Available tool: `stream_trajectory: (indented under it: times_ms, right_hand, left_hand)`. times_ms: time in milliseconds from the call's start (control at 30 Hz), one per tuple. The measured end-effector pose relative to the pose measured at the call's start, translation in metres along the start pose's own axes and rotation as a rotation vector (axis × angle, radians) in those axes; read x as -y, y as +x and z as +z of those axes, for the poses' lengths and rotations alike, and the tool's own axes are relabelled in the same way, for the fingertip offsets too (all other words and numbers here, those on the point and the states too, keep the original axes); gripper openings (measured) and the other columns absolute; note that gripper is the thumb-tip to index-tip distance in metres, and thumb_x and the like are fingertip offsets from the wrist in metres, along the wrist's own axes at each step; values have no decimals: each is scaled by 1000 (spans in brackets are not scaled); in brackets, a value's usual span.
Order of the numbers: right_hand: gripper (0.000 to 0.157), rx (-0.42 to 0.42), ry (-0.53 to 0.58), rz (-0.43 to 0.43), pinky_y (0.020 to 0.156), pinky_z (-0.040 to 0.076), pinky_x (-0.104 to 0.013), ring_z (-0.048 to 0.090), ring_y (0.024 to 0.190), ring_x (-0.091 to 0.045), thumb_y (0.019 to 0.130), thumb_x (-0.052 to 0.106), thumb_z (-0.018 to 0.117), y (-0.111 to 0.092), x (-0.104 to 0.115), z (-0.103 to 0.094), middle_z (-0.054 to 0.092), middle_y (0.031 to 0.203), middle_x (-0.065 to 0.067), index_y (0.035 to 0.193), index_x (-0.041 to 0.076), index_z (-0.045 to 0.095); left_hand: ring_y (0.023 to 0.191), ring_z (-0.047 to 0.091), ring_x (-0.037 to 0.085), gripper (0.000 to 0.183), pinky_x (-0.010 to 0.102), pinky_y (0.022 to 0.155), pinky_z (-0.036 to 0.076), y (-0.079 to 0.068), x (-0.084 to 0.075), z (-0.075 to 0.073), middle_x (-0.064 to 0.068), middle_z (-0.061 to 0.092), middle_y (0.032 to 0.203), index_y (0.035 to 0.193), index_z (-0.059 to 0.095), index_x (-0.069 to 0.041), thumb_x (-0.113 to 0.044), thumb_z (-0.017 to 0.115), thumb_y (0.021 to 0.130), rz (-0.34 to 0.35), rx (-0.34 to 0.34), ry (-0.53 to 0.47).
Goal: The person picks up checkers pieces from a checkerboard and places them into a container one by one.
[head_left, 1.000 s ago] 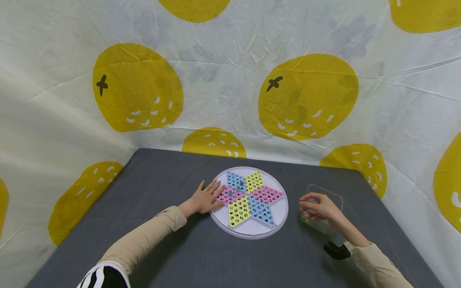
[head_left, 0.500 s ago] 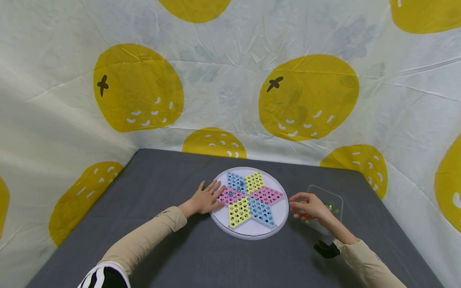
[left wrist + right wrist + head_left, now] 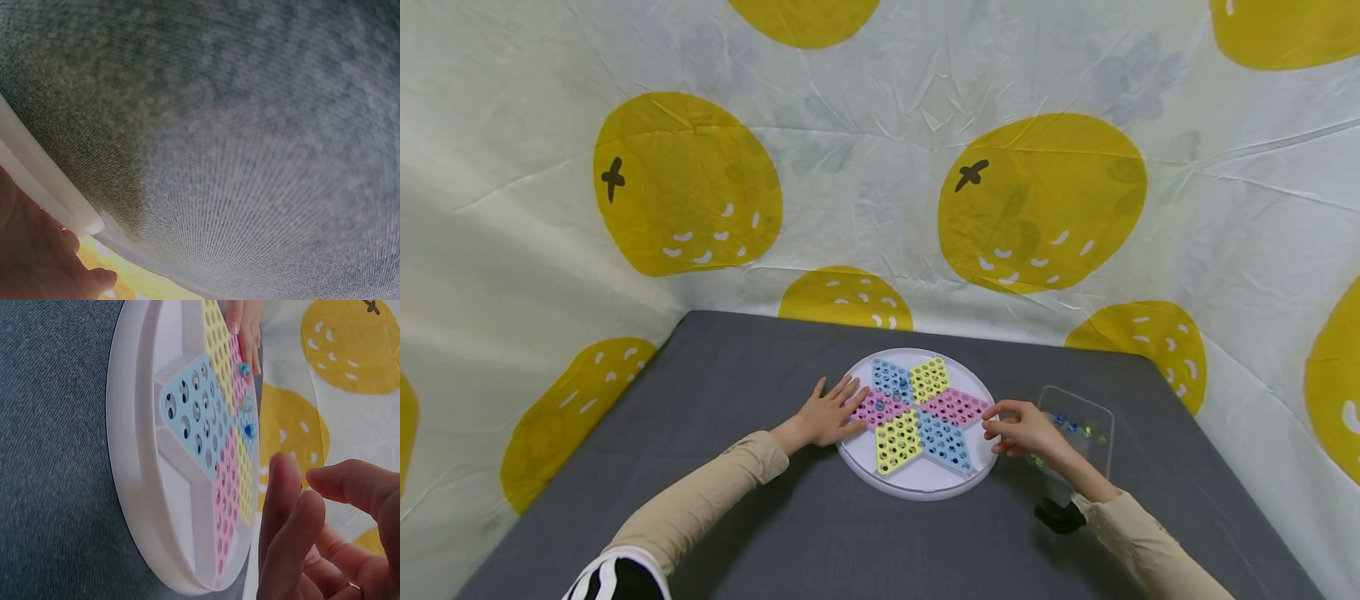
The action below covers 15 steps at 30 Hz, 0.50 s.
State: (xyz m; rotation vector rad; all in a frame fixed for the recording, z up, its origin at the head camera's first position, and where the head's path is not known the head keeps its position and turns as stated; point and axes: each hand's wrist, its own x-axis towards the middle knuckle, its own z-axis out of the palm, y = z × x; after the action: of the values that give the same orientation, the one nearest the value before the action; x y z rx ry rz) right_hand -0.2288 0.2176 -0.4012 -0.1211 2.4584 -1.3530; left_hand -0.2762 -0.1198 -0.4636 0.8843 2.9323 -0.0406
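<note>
A round white Chinese checkers board [image 3: 917, 483] with a star of blue, yellow and pink points lies on the table. Its pink and blue holes at the left and back hold several blue glass marbles [image 3: 250, 430]. My left hand [image 3: 829, 414] rests spread on the board's left rim, fingertips reaching the pink point. At the right rim hovers my right hand [image 3: 1026, 429], thumb and fingers pinched together. Between those fingertips [image 3: 312, 506] only a sliver of a small dark thing shows, seemingly a marble; the rest is hidden.
Right of the board stands a clear plastic box [image 3: 1084, 397], with several blue and green marbles [image 3: 1072, 426] inside, partly behind my right forearm. Dark grey cloth [image 3: 760, 508] covers the table. A white curtain printed with yellow fruit [image 3: 857, 167] hangs behind.
My right hand has moved left from above the clear box to the board's right edge, fingers still drawn together. More marbles in the box are uncovered. My left hand has stayed in place.
</note>
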Motion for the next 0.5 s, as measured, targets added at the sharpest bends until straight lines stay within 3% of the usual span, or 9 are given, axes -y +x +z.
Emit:
stream_trajectory:
  times_ms: [500]
  right_hand:
    - [26,-51,-35,18,52,50,-32,65,58,-17,84,18,59,20,12,23,69,81,-13,104,0,58]
  left_hand:
    - [139,12,24,65,57,106,11,0,1,1,7,16,150,144,16,-17,-53,30,91,4,1,-7]
